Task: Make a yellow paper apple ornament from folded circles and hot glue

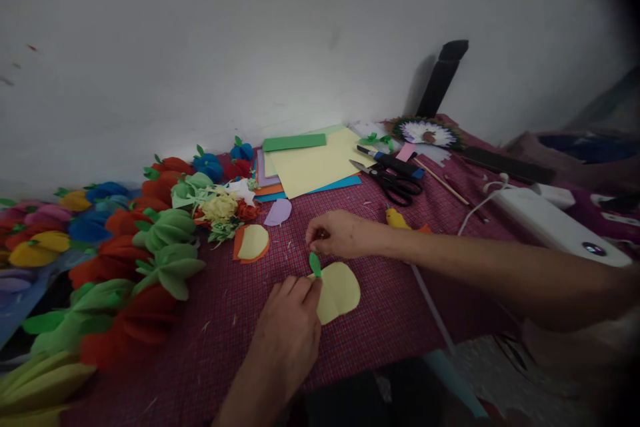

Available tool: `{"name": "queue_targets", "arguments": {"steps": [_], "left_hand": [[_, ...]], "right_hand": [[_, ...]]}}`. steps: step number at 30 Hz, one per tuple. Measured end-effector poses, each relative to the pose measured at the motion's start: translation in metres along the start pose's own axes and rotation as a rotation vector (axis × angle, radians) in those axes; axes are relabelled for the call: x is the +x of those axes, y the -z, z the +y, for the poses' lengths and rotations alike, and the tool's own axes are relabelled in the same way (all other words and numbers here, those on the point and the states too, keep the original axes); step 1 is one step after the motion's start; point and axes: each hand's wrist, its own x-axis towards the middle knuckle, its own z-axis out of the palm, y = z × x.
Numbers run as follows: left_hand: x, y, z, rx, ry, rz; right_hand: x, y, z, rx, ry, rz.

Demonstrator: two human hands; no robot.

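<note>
A pale yellow rounded paper cutout (341,290) with a crease down its middle lies on the checked cloth. My left hand (290,327) has its fingers together on the cutout's left edge, partly covering it. At the top of the cutout stands a small green paper leaf (315,264). My right hand (340,233) is curled in a pinch at the upper end of this leaf; its fingertips partly hide the contact. Behind my left hand lie a cream rounded paper piece on orange paper (254,243) and a lilac paper piece (279,212).
Finished-looking paper fruits (165,240) crowd the left side. Coloured paper sheets (320,163) lie at the back by the wall. Black-handled scissors (393,185), a utility knife (395,163), a pencil (443,180) and a white device with a cord (560,223) lie to the right.
</note>
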Motion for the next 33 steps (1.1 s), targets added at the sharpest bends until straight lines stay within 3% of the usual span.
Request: {"name": "queue_targets", "arguments": {"steps": [2,9,21,27,33], "left_hand": [[0.0,0.0,0.0,0.001,0.0,0.003],[-0.001,0.001,0.001,0.018,0.009,0.001],[0.0,-0.001,0.001,0.022,-0.002,0.008],[-0.002,0.001,0.001,-0.008,0.014,0.024],[-0.006,-0.003,-0.001,-0.091,0.035,0.081]], "right_hand": [[-0.009,0.003,-0.003,-0.117,0.102,0.072],[-0.025,-0.013,0.011,-0.359,0.37,0.051],[-0.015,-0.023,0.011,-0.515,0.424,-0.064],[-0.019,-0.013,0.003,-0.506,0.484,-0.055],[-0.02,-0.016,0.016,-0.475,0.536,0.003]]}}
